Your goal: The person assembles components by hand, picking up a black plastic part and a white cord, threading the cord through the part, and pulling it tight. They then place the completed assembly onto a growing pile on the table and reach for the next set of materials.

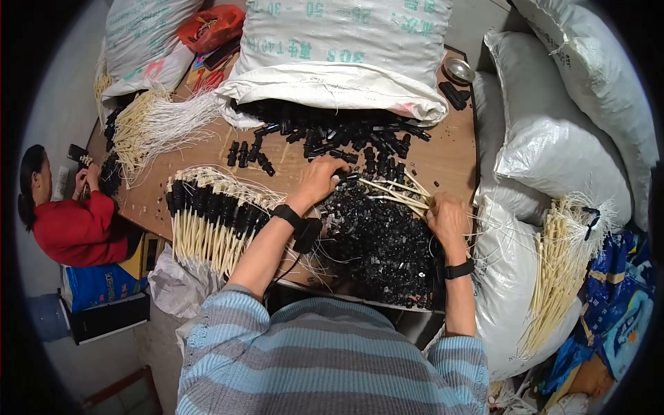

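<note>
Cream-coloured sleeved wires, with thin white ends, run out of my right hand, whose fingers are closed around them. Their tips point toward my left hand. That hand has its fingers bent together at a small black plastic piece, which is partly hidden by the fingertips. Beneath and between both hands spreads a heap of tiny black and shiny pieces. Just beyond the left hand lie loose black ribbed connectors. Left of my left forearm, a row of cream wires fitted with black connectors rests on the table.
A large white woven sack stands at the back, its mouth spilling black connectors. More white wire bundles lie at the left. Stuffed sacks crowd the right side. A person in red works at the left edge. A metal bowl sits back right.
</note>
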`<state>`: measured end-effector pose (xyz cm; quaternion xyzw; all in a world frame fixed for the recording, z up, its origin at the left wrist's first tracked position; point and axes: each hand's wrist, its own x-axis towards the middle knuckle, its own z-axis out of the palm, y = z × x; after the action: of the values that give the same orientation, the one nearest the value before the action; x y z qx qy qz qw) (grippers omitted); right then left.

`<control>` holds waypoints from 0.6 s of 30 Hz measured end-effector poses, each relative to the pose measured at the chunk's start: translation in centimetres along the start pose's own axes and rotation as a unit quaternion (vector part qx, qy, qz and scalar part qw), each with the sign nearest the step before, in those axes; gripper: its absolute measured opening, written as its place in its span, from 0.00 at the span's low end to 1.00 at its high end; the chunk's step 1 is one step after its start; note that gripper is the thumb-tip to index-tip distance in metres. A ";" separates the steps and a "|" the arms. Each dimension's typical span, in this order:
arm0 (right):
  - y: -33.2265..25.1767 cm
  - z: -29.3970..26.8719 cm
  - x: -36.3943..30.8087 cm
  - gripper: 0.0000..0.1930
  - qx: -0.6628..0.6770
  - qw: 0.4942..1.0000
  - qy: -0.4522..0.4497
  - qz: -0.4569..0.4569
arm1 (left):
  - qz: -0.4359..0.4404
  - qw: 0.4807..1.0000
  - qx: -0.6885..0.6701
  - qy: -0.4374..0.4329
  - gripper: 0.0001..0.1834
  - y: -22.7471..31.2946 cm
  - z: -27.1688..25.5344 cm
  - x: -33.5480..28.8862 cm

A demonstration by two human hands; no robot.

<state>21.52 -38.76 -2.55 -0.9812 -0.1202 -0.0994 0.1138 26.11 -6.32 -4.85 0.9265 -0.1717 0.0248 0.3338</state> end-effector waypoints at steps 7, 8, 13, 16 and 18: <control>-3.0 -3.1 -0.3 0.10 -0.012 0.990 0.092 -0.107 | -0.098 0.992 -0.063 0.048 0.19 0.7 -0.3 -1.1; -4.0 -3.4 -0.7 0.10 0.031 0.992 0.076 -0.097 | -0.080 0.989 -0.087 0.094 0.20 1.3 -0.6 -1.4; -7.0 -3.2 -3.0 0.12 0.180 0.981 0.033 -0.063 | -0.074 0.973 -0.212 0.047 0.23 3.3 -1.6 -3.8; -8.1 -2.8 -3.7 0.12 0.208 0.976 0.017 -0.063 | 0.049 0.970 -0.234 0.040 0.23 4.2 -2.1 -4.6; -8.7 -2.9 -4.1 0.13 0.191 0.979 0.003 -0.073 | 0.037 0.987 -0.146 -0.051 0.22 4.5 -3.0 -5.0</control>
<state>14.92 -32.08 1.01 -0.9297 -0.2076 -0.0853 0.2919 20.07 -6.14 -0.64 0.8607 -0.2248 -0.0356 0.4554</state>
